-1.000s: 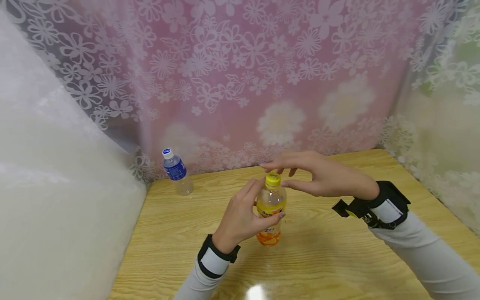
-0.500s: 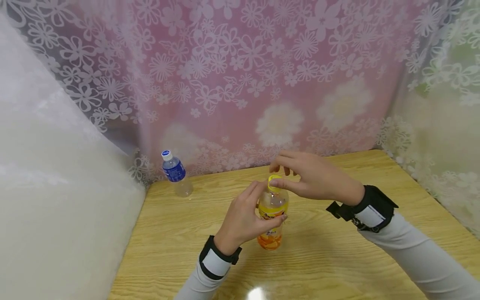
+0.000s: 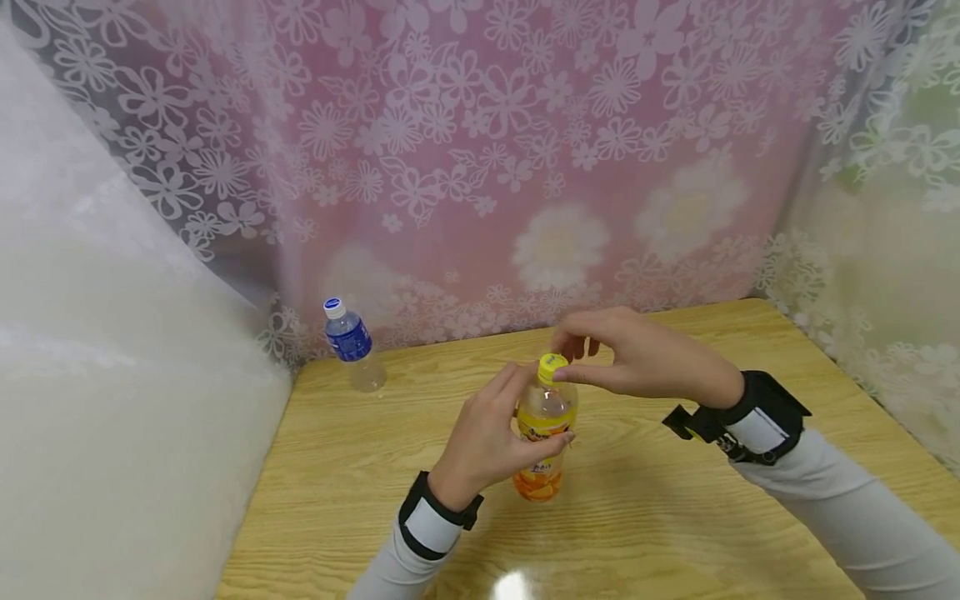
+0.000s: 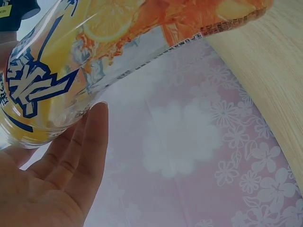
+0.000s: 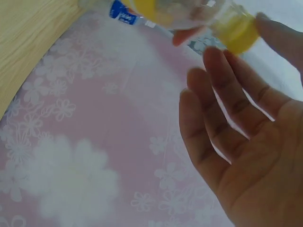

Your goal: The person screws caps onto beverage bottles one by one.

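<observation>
An orange-drink bottle [image 3: 537,483] with a yellow cap [image 3: 552,367] stands upright on the table in the head view. My left hand [image 3: 483,437] holds it from the left, thumb across the front of the label and fingers behind. In the left wrist view the printed label [image 4: 113,28] fills the top, with the left hand [image 4: 52,189] beneath it. My right hand [image 3: 637,354] pinches the cap between thumb and forefinger. The right wrist view shows thumb and forefinger on opposite sides of the cap [image 5: 239,30], while the other fingers of the right hand [image 5: 260,161] are lightly bent.
A second, clear bottle [image 3: 351,340] with a blue label and white-and-blue cap stands at the back left of the wooden table [image 3: 322,467]. A pink flowered curtain [image 3: 450,208] hangs behind the table, and a white sheet [image 3: 135,375] borders its left side.
My right hand has come down from spread around the cap to a pinch on it. Its thumb crossed the cap's front, then drew back right. The bottle has shifted very slightly.
</observation>
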Demonstrator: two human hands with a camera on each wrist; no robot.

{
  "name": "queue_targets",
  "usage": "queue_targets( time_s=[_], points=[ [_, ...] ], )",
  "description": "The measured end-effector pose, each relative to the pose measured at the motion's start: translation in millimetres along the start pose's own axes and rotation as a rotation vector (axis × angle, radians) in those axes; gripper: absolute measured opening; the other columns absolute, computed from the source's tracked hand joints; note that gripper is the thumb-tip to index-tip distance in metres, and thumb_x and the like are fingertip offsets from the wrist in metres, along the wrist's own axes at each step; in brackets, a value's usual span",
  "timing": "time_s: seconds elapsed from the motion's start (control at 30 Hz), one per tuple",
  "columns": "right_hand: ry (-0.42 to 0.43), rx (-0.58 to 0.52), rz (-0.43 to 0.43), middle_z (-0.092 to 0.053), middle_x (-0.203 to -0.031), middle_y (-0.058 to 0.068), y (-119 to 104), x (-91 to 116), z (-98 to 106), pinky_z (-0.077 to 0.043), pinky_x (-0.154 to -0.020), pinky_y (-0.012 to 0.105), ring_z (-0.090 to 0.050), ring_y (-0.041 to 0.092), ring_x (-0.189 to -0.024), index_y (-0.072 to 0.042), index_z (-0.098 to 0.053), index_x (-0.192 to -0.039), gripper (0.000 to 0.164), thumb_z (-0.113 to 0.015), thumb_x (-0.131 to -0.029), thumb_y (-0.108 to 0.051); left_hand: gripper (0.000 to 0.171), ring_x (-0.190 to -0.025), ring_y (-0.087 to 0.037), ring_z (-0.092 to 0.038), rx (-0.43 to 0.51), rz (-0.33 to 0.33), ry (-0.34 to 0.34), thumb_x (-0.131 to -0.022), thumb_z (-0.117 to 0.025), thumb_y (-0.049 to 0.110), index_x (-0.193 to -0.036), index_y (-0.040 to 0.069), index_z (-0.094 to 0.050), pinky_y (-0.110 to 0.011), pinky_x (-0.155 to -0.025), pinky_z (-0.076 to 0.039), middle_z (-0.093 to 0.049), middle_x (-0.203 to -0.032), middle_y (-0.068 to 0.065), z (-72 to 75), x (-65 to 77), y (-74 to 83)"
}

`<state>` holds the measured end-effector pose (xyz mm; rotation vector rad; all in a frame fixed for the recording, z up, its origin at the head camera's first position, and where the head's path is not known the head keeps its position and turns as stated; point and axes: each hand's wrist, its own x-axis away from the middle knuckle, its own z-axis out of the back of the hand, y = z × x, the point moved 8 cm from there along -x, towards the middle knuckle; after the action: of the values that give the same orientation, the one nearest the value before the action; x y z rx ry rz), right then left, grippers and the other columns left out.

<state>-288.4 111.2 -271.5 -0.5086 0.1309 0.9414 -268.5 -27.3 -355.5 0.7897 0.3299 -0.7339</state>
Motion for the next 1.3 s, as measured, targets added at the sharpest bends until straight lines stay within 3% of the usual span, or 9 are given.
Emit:
queue_targets(
  time_s=[0.07, 0.17, 0.23, 0.33, 0.43, 0.63, 0.83, 1.0, 1.3],
  points=[
    [0.011, 0.055, -0.032, -0.062, -0.101, -0.016, 1, 0, -2, -0.052, -0.074, 0.029, -0.058, 0.003, -0.089, -0.028, -0.063, -0.114, 0.027, -0.072, -0.094, -0.044, 0.068, -0.087, -0.001, -0.061, -0.010, -0.004, 0.005, -0.082, -0.081, 0.047, -0.139, 0.022, -0.054, -0.020, -0.065, -0.053, -0.059, -0.113, 0.008, -0.9, -0.1, 0.8],
    [-0.024, 0.041, -0.046, -0.064, -0.119, -0.013, 1, 2, -5, -0.052, -0.074, 0.029, -0.059, 0.004, -0.091, -0.028, -0.062, -0.129, 0.036, -0.068, -0.097, -0.044, 0.069, -0.087, -0.001, -0.061, -0.012, -0.011, 0.006, -0.082, -0.081, 0.048, -0.140, 0.022, -0.053, -0.021, -0.066, -0.054, -0.059, -0.113, 0.008, -1.1, -0.3, 2.9],
    [-0.063, -0.033, -0.021, -0.061, -0.135, -0.009, -1, 5, -6, -0.055, -0.078, 0.029, -0.062, 0.005, -0.098, -0.027, -0.058, -0.140, 0.041, -0.066, -0.100, -0.031, 0.069, -0.087, -0.003, -0.062, -0.010, -0.016, 0.006, -0.083, -0.080, 0.048, -0.140, 0.022, -0.053, -0.023, -0.066, -0.055, -0.060, -0.113, 0.007, -0.7, 0.1, 3.6],
    [-0.117, -0.129, 0.016, -0.057, -0.143, -0.005, -3, 8, -6, -0.056, -0.080, 0.029, -0.064, 0.006, -0.103, -0.025, -0.057, -0.144, 0.047, -0.064, -0.101, -0.009, 0.069, -0.088, -0.004, -0.063, -0.014, -0.023, 0.004, -0.083, -0.080, 0.049, -0.140, 0.021, -0.051, -0.023, -0.066, -0.056, -0.059, -0.113, 0.006, -0.4, 0.9, 4.0],
    [-0.123, -0.135, 0.036, -0.062, -0.136, -0.003, -4, 6, -6, -0.057, -0.079, 0.028, -0.065, 0.006, -0.101, -0.021, -0.061, -0.139, 0.042, -0.063, -0.100, -0.005, 0.071, -0.088, -0.004, -0.064, -0.018, -0.021, 0.006, -0.083, -0.080, 0.050, -0.140, 0.021, -0.051, -0.023, -0.066, -0.056, -0.059, -0.114, 0.006, -0.4, 1.2, 3.5],
    [-0.093, -0.056, 0.046, -0.066, -0.114, -0.013, -4, 3, -4, -0.054, -0.073, 0.027, -0.062, 0.004, -0.089, -0.028, -0.065, -0.124, 0.025, -0.068, -0.099, -0.026, 0.066, -0.086, -0.002, -0.063, -0.008, -0.021, 0.003, -0.082, -0.081, 0.048, -0.136, 0.021, -0.055, -0.025, -0.064, -0.057, -0.060, -0.113, 0.007, -3.4, 0.7, 3.8],
    [-0.099, 0.012, 0.052, -0.060, -0.109, -0.014, -6, 3, -11, -0.053, -0.073, 0.028, -0.057, 0.003, -0.086, -0.025, -0.062, -0.118, 0.020, -0.065, -0.099, -0.032, 0.064, -0.075, -0.003, -0.056, -0.061, -0.050, 0.026, -0.083, -0.081, 0.051, -0.134, 0.020, -0.057, -0.014, -0.059, -0.046, -0.060, -0.109, 0.006, -6.1, 1.9, 8.3],
    [-0.059, 0.087, 0.062, -0.051, -0.093, -0.012, -8, 3, -17, -0.046, -0.063, 0.023, -0.047, 0.002, -0.072, -0.021, -0.056, -0.104, 0.018, -0.068, -0.098, -0.032, 0.068, -0.072, -0.004, -0.055, -0.112, -0.060, 0.055, -0.083, -0.080, 0.053, -0.137, 0.019, -0.056, -0.013, -0.057, -0.043, -0.060, -0.103, 0.007, -8.9, 3.7, 12.3],
    [-0.032, 0.085, 0.067, -0.033, -0.073, -0.010, -7, 3, -25, -0.032, -0.058, 0.021, -0.032, 0.000, -0.060, -0.020, -0.046, -0.089, 0.026, -0.069, -0.098, -0.029, 0.077, -0.066, -0.005, -0.054, -0.283, -0.050, 0.085, -0.084, -0.075, 0.060, -0.137, 0.008, -0.059, -0.014, -0.051, -0.041, -0.062, -0.097, 0.002, -12.6, 4.2, 18.2]
  ],
)
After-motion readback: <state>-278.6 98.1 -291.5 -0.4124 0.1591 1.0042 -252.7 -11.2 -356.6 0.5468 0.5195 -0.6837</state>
